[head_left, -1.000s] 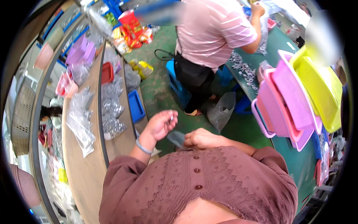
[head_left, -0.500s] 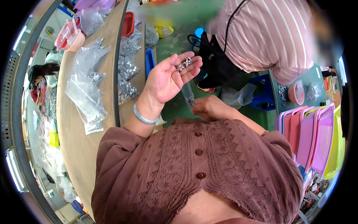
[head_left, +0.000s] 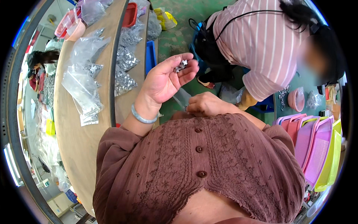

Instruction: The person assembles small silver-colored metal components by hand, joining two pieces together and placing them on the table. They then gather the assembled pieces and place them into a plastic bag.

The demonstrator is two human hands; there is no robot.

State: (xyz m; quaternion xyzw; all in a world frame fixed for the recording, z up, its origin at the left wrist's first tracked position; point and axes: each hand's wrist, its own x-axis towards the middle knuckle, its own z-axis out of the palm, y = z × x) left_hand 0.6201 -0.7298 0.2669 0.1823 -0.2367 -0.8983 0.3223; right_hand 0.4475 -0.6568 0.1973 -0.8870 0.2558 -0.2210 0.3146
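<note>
My left hand (head_left: 160, 83) is raised palm up, a pale bangle (head_left: 143, 115) round its wrist. Several small silver metal parts (head_left: 181, 66) rest on its fingers, which curl in around them. Lower and to the right, close to my shirt front, my right hand (head_left: 207, 103) is closed on a clear plastic bag (head_left: 182, 97). The bag slants up and left from the fingers, below the left palm. Its lower end is hidden by my right hand, so its contents do not show clearly.
Clear bags of metal parts (head_left: 85, 82) lie on the wooden table (head_left: 76, 149) at left; more parts (head_left: 125, 80) fill a lower shelf beside a red bin (head_left: 129, 15). A person in a striped shirt (head_left: 257, 33) bends close by. Coloured baskets (head_left: 315, 145) stand at right.
My left fingers have curled further in around the metal parts. My right hand and the bag have shifted slightly left. The other person has bent over, an arm now reaching down near my right forearm.
</note>
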